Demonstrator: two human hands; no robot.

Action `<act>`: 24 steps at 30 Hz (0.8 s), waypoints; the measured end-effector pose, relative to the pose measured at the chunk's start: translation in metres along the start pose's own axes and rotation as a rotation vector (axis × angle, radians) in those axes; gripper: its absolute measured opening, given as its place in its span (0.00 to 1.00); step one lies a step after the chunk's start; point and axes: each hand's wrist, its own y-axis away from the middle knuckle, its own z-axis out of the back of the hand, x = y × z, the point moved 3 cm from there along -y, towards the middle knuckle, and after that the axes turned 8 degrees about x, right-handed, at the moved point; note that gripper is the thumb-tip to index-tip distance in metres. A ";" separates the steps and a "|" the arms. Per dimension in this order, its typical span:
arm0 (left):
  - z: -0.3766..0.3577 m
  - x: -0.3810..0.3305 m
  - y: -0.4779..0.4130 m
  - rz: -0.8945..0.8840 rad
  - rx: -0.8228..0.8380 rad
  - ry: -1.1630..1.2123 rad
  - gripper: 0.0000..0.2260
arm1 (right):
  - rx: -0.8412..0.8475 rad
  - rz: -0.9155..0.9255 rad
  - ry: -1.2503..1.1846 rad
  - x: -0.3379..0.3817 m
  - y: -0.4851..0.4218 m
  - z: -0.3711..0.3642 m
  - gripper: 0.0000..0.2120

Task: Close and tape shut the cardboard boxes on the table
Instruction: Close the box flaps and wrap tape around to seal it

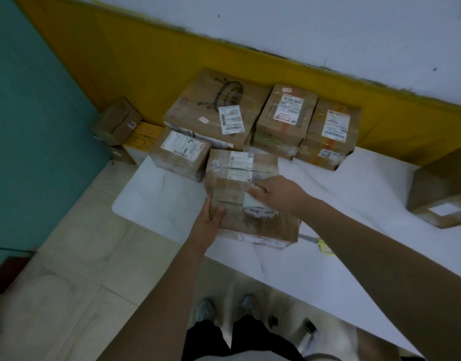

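At the desk's [289,277] front, the left hand [211,217] grips the box's [234,194] 9 o'clock edge, thumb on top, fingers down the side. The box lies straight ahead of both hands, its long axis running roughly 6 to 12 o'clock. The right hand [275,192], reaching in from 4 o'clock, curls round a tape roll [258,208] standing on the lid, so it is better placed to pull tape along that axis. Glare hides whether a strip is already drawn out. At the box's 5 o'clock corner, something yellow-handled, perhaps scissors [322,243], is half hidden. At 12, taped boxes [211,110] crowd the wall.
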 end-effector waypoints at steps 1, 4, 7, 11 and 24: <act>0.000 -0.001 -0.001 0.014 0.009 -0.009 0.31 | -0.024 -0.003 0.009 0.001 0.000 -0.002 0.25; 0.007 -0.008 -0.002 0.112 -0.084 -0.111 0.33 | -0.061 -0.010 -0.010 0.004 -0.003 -0.005 0.24; 0.012 -0.031 -0.018 0.028 -0.280 -0.235 0.29 | -0.058 -0.007 -0.022 0.006 -0.008 -0.008 0.22; -0.001 -0.048 -0.067 -0.016 -0.217 -0.705 0.25 | -0.079 -0.014 -0.028 0.008 -0.018 -0.006 0.22; -0.017 -0.045 -0.065 -0.011 -0.279 -1.008 0.24 | -0.123 -0.039 -0.229 -0.052 0.016 0.009 0.25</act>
